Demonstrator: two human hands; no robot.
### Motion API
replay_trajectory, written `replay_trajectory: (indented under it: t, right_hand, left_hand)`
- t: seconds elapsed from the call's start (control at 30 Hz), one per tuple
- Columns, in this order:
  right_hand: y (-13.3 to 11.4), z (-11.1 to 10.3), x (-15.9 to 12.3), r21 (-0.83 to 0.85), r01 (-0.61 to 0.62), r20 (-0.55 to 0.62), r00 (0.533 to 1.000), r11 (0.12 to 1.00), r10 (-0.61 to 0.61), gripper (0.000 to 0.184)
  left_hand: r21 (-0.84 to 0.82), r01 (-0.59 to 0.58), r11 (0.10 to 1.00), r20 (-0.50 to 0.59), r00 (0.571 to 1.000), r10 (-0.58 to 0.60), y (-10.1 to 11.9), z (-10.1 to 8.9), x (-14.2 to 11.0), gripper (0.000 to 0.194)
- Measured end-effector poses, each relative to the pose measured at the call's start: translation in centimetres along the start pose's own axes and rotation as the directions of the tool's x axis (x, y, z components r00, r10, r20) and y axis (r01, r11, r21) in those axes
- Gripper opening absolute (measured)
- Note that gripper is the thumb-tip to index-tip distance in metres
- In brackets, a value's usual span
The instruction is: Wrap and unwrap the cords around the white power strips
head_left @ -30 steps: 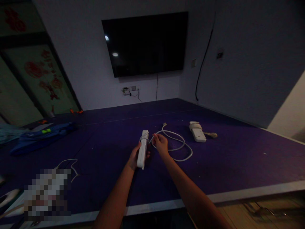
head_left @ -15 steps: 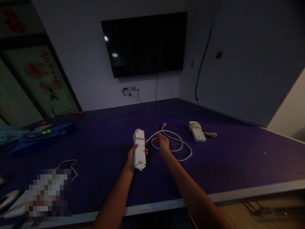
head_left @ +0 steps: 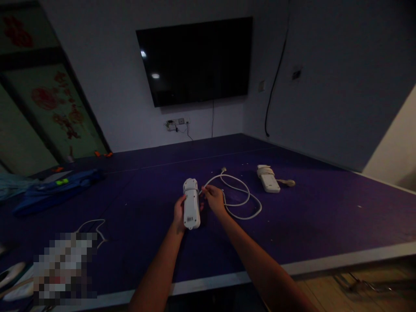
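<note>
Left fingers [head_left: 181, 202] clamped round long white plastic power strip [head_left: 191, 210]; right fingers [head_left: 205, 190] pinching thin white cable [head_left: 249, 192]. Slack pinch could loosen wrap; loops beyond right fingers might snag.

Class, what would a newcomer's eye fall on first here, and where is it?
The white power strip stands out at the centre, held in the left hand, with the right hand close beside it. Above, a large dark television hangs on the wall. Red decorations show at far left.
</note>
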State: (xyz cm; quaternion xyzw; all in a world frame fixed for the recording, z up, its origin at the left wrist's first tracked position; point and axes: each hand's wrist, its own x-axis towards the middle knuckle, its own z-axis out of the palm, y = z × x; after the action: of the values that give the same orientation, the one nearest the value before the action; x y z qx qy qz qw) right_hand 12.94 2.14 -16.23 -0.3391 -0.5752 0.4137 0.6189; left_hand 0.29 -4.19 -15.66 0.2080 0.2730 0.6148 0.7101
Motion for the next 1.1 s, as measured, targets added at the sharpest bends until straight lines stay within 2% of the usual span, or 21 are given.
replay_trajectory:
  t: [0.07, 0.23, 0.33, 0.43, 0.53, 0.67, 0.8, 0.9, 1.0, 1.1]
  right_hand:
    - [-0.6, -0.3, 0.1, 0.013, 0.031, -0.038, 0.999, 0.999, -0.031, 0.029]
    - [-2.4, -1.0, 0.0, 0.076, 0.075, -0.136, 0.989, 0.994, -0.064, 0.033]
    - [-3.0, -1.4, 0.1, 0.086, 0.082, -0.183, 0.981, 0.993, -0.065, 0.035]
    - [-2.7, -1.9, 0.5, 0.089, 0.082, -0.251, 0.966, 0.993, -0.057, 0.036]
    - [-2.0, -2.3, 1.1, 0.120, 0.057, -0.295, 0.955, 0.991, -0.019, 0.038]
    - [-1.1, -2.1, 1.2, 0.124, -0.014, -0.238, 0.970, 0.992, 0.043, 0.042]
    - [-0.4, -0.5, 0.3, 0.057, -0.074, -0.051, 0.996, 0.996, 0.077, 0.046]
    - [0.2, 0.5, -0.4, 0.088, -0.113, 0.043, 0.993, 0.990, 0.110, 0.047]
    - [0.6, 0.4, -0.3, 0.123, -0.177, 0.050, 0.984, 0.976, 0.172, 0.043]
    - [0.5, -0.4, 0.2, 0.125, -0.166, -0.016, 0.985, 0.978, 0.169, 0.041]
  left_hand:
    - [0.023, 0.033, 0.999, -0.024, 0.999, -0.032, 0.1, 0.0, 0.2, 0.044]
    - [0.187, 0.073, 0.980, 0.007, 0.997, -0.076, -0.6, -0.1, 0.2, 0.045]
    - [0.240, 0.047, 0.970, -0.011, 0.999, -0.046, -1.0, -0.1, 0.0, 0.041]
    - [0.233, 0.020, 0.972, -0.009, 1.000, -0.018, -1.0, 0.0, -0.2, 0.040]
    - [0.147, -0.014, 0.989, 0.019, 1.000, 0.011, -0.6, 0.2, -0.5, 0.036]
    - [0.031, -0.107, 0.994, 0.069, 0.992, 0.105, -0.2, 0.1, -0.8, 0.037]
    - [0.027, -0.122, 0.992, 0.043, 0.992, 0.121, -0.2, 0.1, -0.7, 0.037]
    - [0.045, -0.096, 0.994, 0.018, 0.995, 0.095, -0.3, 0.0, -0.6, 0.038]
    - [0.088, -0.069, 0.994, 0.069, 0.996, 0.063, -0.3, -0.1, -0.7, 0.043]
    - [0.200, -0.010, 0.980, 0.190, 0.981, -0.029, -0.5, -0.2, -1.1, 0.049]
